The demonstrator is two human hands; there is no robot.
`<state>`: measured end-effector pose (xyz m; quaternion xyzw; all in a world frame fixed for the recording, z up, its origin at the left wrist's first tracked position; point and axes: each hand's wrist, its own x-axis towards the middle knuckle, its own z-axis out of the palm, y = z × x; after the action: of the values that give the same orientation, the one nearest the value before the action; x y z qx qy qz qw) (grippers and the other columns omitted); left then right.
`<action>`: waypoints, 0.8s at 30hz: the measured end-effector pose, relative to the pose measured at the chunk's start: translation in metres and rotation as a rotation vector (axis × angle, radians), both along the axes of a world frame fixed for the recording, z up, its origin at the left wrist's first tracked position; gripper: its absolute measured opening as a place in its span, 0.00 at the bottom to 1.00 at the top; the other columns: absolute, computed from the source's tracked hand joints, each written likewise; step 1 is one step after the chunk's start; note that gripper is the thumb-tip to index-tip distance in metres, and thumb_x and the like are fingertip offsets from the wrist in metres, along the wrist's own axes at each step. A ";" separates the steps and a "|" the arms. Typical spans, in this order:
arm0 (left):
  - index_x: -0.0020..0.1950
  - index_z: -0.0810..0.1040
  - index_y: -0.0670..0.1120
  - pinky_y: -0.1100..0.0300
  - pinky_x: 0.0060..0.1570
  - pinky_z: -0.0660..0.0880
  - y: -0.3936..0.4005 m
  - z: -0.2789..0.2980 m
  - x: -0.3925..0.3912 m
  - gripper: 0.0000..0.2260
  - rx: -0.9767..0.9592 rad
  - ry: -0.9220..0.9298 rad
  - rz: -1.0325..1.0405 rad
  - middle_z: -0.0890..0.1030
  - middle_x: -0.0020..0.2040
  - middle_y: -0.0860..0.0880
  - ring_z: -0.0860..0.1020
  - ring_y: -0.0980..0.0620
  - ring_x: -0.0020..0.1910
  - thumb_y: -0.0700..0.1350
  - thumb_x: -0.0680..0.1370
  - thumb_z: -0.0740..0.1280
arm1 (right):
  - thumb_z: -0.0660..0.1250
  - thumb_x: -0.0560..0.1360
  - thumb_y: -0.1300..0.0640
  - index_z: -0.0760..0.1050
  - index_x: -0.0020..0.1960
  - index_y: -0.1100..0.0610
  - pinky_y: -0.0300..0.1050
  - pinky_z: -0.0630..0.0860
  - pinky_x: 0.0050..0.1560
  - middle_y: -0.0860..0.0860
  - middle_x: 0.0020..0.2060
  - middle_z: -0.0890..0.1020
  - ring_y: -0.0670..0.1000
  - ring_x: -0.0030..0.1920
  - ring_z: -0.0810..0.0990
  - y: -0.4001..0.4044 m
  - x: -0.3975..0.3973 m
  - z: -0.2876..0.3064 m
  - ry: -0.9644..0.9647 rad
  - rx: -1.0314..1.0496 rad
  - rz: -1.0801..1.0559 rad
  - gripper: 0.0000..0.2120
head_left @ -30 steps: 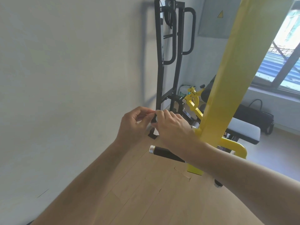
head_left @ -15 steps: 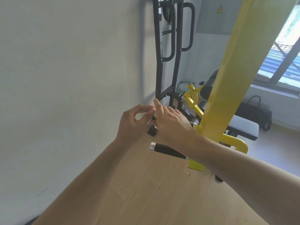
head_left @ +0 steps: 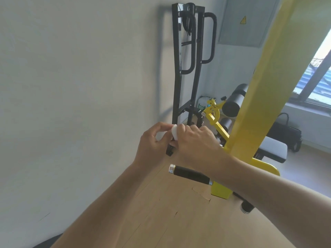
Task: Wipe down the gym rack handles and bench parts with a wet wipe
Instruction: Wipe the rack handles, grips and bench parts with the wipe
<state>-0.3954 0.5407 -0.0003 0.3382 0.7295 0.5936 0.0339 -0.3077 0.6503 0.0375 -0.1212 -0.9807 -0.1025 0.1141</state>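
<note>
Overhead, a broad yellow post (head_left: 265,90) slants from the one o'clock corner down to a yellow base (head_left: 221,191) on the wooden floor (head_left: 161,221), and it is the biggest thing in front of the person. Off at eleven o'clock a pale wall (head_left: 71,86) fills that whole side, and against it, toward twelve o'clock, stands a tall black rack (head_left: 176,68) with looped black handles (head_left: 211,36) near its top. Out at three o'clock lies a bench pad (head_left: 272,149), grey on top with a dark edge, with black foam rollers (head_left: 232,106) above it at about two o'clock and a dark bag (head_left: 286,135) against the far wall under the window (head_left: 318,77). Closer, near the middle and slightly toward five o'clock, a black grip with a silver cap (head_left: 189,173) sticks out sideways from the yellow base, just under the right forearm. Both bare arms reach up from six o'clock and meet at the foot of the black rack. The left hand (head_left: 154,140) has its thumb and fingers curled in a pinch on a small white wipe (head_left: 174,132), and the right hand (head_left: 195,142) closes its fingers on the same wipe from the other side, so the wipe sits between the two hands, right in front of the rack's lower upright.
</note>
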 end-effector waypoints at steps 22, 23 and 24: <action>0.53 0.82 0.53 0.79 0.47 0.69 0.000 -0.006 -0.003 0.05 -0.017 0.030 0.047 0.84 0.50 0.60 0.79 0.67 0.52 0.50 0.82 0.66 | 0.62 0.75 0.33 0.64 0.60 0.53 0.44 0.68 0.42 0.46 0.46 0.74 0.50 0.45 0.75 0.012 0.014 0.005 -0.083 -0.080 0.030 0.27; 0.52 0.82 0.54 0.79 0.47 0.69 0.000 -0.006 -0.003 0.05 -0.023 0.029 0.048 0.84 0.50 0.60 0.78 0.68 0.52 0.51 0.81 0.66 | 0.64 0.76 0.37 0.63 0.61 0.54 0.45 0.66 0.40 0.47 0.46 0.74 0.51 0.44 0.75 0.013 0.020 0.010 -0.140 -0.054 0.001 0.24; 0.53 0.82 0.54 0.80 0.47 0.68 0.000 -0.006 -0.003 0.05 -0.029 0.029 0.048 0.84 0.50 0.60 0.78 0.69 0.52 0.51 0.81 0.66 | 0.64 0.77 0.43 0.63 0.61 0.55 0.45 0.65 0.38 0.48 0.46 0.74 0.52 0.43 0.75 0.015 0.024 0.014 -0.181 -0.008 -0.014 0.21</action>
<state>-0.3981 0.5405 -0.0065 0.3287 0.7462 0.5788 0.0138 -0.2838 0.6655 0.0515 -0.1187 -0.9865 -0.1100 0.0237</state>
